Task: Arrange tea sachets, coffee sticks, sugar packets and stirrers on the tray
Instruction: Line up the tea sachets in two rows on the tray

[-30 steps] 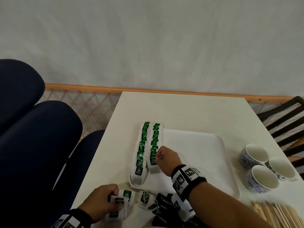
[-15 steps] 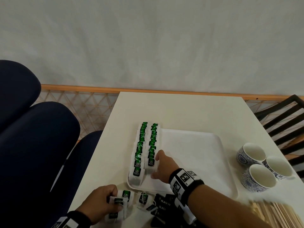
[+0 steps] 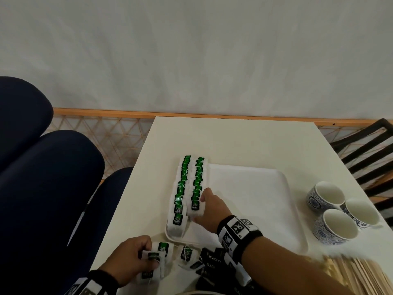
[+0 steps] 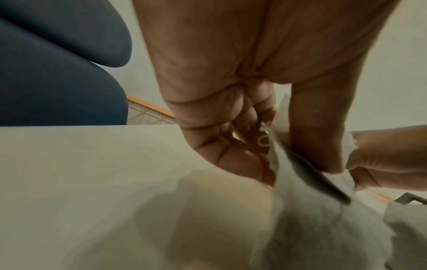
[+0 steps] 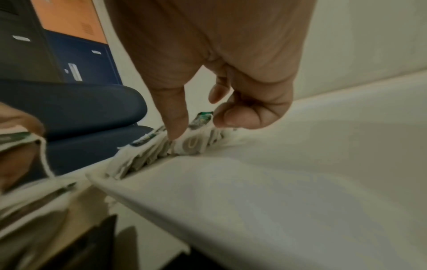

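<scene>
**Second tea row nearly full**

Sliding back along the row, the right hand (image 3: pixel 209 210) now presses the nearest tea bag (image 3: pixel 195 206) down with loose fingers. Left hand (image 3: pixel 129 257) grips spare tea bags (image 3: pixel 156 257) on the tabletop (image 3: pixel 234 141). Two rows fill the tray (image 3: pixel 265 201); coffee sticks (image 3: pixel 212 259) and stirrers (image 3: pixel 357 275) wait.

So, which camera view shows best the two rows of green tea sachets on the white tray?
The head view: both rows of green tea sachets appear whole. The right wrist view shows only their near ends, blurred. The left wrist view does not show them.
</scene>
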Available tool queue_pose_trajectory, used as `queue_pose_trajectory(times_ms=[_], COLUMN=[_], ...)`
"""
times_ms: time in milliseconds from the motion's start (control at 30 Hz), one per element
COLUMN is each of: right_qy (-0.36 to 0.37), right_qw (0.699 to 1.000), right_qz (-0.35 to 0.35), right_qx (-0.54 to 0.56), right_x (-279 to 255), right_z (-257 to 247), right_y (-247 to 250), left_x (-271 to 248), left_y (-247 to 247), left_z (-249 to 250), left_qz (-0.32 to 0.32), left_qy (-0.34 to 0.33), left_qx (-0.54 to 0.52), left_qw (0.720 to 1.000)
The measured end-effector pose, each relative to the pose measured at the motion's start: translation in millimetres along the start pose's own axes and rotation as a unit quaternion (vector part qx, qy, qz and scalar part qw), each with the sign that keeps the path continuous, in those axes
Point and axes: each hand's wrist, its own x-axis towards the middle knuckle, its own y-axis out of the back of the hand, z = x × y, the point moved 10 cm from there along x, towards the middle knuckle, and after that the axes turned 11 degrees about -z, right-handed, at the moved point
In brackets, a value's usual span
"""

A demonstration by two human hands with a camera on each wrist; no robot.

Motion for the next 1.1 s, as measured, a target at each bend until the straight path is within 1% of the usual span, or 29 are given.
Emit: queue_pose_trajectory(times_ms=[67, 133, 200, 233, 300, 367, 433, 533, 567, 633, 733, 800, 867, 933, 1000, 1100], right_qy=[0.049, 0.094, 0.093, 0.079, 0.051, 0.045, 0.054, 0.080, 0.090, 0.107, 0.120, 0.123, 0.124, 0.113, 0.087, 0.054], right_qw=[0.997, 0.986, 0.966, 0.952, 0.932, 0.929, 0.927, 0.915, 0.915, 0.929, 0.961, 0.970, 0.974, 0.979, 0.986, 0.993], right_qz=[-0.014, -0.078, -0.148, -0.164, -0.165, -0.160, -0.164, -0.169, -0.171, -0.169, -0.171, -0.185, -0.188, -0.169, -0.138, -0.099], right_qx=[-0.054, -0.116, -0.192, -0.245, -0.319, -0.330, -0.333, -0.357, -0.354, -0.311, -0.182, -0.096, -0.034, -0.007, 0.018, 0.027], right_x=[-7.1, -17.5, -28.5, -32.2, -35.3, -36.5, -38.4, -41.9, -41.5, -41.2, -41.8, -44.2, -44.5, -40.4, -32.0, -20.3], right_z=[-15.6, -29.1, -31.6, -29.7, -25.9, -27.7, -32.1, -39.9, -40.8, -42.7, -43.9, -44.7, -43.2, -35.9, -21.7, -3.0], right_y=[-0.4, -14.0, -35.1, -43.6, -53.2, -59.3, -64.4, -72.6, -75.0, -73.4, -58.6, -47.4, -35.2, -22.2, -11.2, -3.2], left_x=[-0.1, -0.1, -0.2, -0.3, -0.8, -1.2, -1.8, -4.1, -5.0, -6.6, -8.7, -9.4, -10.3, -10.1, -9.9, -9.3], left_y=[0.5, 0.1, -0.2, -0.3, -0.4, -0.1, 1.1, 2.9, 3.3, 4.4, 9.3, 12.4, 14.9, 16.7, 16.6, 13.7], left_z=[-3.6, -5.9, -5.3, -4.4, -3.7, -3.8, -3.7, -3.1, -3.0, -4.4, -10.5, -15.8, -18.4, -18.6, -18.5, -17.4], left_qz=[0.004, 0.005, 0.006, 0.007, 0.008, 0.010, 0.013, 0.014, 0.013, 0.016, 0.026, 0.029, 0.033, 0.038, 0.041, 0.031], left_qy=[0.004, 0.008, 0.008, 0.007, 0.007, 0.006, 0.004, 0.002, 0.001, 0.003, 0.011, 0.017, 0.022, 0.026, 0.030, 0.030], left_qx=[0.004, 0.007, 0.014, 0.015, 0.012, 0.011, 0.018, 0.024, 0.024, 0.022, 0.023, 0.021, 0.024, 0.031, 0.033, 0.035], left_qw=[1.000, 1.000, 1.000, 1.000, 1.000, 1.000, 1.000, 1.000, 1.000, 1.000, 0.999, 0.999, 0.999, 0.998, 0.998, 0.998])
